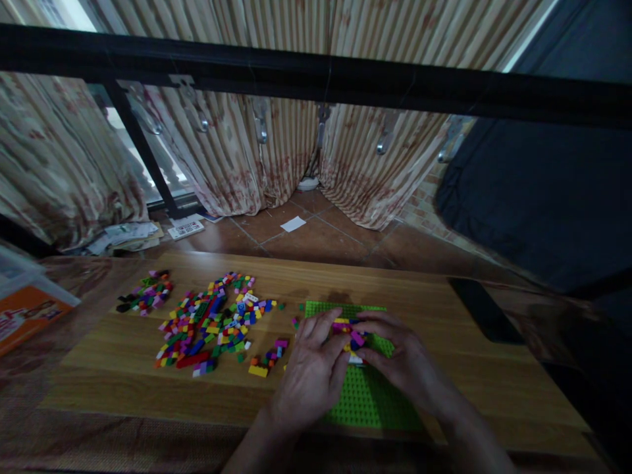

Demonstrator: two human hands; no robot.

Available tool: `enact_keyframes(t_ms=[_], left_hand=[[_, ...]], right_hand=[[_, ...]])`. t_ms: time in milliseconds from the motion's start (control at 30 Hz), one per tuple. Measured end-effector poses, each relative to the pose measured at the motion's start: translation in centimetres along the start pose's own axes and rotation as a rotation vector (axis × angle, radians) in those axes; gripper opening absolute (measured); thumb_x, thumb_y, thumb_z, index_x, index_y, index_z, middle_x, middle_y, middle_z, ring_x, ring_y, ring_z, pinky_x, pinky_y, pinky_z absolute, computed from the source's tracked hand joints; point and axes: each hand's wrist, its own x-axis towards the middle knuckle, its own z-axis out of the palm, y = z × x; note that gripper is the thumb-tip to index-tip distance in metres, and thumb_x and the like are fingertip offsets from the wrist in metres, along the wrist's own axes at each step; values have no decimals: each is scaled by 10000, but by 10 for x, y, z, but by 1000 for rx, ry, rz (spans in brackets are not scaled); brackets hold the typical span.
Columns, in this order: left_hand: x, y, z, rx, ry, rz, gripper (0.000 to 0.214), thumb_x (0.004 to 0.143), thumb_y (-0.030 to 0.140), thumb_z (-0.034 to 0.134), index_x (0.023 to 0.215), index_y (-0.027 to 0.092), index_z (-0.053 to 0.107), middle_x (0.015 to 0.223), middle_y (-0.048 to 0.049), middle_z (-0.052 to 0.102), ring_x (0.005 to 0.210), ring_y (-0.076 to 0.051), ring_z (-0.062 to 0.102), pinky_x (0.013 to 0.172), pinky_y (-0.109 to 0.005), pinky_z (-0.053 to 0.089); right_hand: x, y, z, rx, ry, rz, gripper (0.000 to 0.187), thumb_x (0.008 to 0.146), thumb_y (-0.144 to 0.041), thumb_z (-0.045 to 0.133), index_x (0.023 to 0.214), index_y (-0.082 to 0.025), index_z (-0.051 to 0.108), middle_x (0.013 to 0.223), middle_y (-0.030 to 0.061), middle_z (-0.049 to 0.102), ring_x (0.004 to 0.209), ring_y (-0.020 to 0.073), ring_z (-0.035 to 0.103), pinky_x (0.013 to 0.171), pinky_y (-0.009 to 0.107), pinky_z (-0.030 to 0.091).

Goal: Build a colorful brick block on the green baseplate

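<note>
A green studded baseplate (363, 398) lies on the wooden board, partly covered by my hands. On its upper half stands a small cluster of toy building bricks (356, 340) in purple, yellow, blue and white. My left hand (313, 365) comes over the plate's left side, its fingers curled against the cluster and hiding part of it. From the right, my right hand (407, 359) closes thumb and fingers around the cluster's other side. Exactly which bricks each hand grips is hard to make out. A few loose bricks (258, 370) lie just left of my left hand.
Many mixed bricks (212, 322) spread over the left of the board (148, 388), with a smaller pile (151, 293) farther left. A dark phone-like slab (486, 309) lies at the right. An orange-and-white box (29, 309) stands far left. A black bar (296, 66) crosses above.
</note>
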Motion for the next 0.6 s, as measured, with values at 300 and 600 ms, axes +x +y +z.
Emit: enact_keyframes(t_ms=[300,600], left_hand=[[-1,1,5,-29,15,9,253,908,212,481,1109,243,632,1401,-67,468,1246,-258,443,1039,-491,390],[-1,2,6,-67,30,0,258,903,213,484,1106,249,639,1369,-72,495,1222,-258,473,1021,-488,408]], right_hand=[[2,8,0,27,-26,-4,249,817,-274,650,1062,-287,691,1217,67,615,1146,243,568,1003,475,431],[2,3,3,-19,19,-37,159,834,-285,627,979,-277,693,1211,60,613,1120,233,582,977,452,456]])
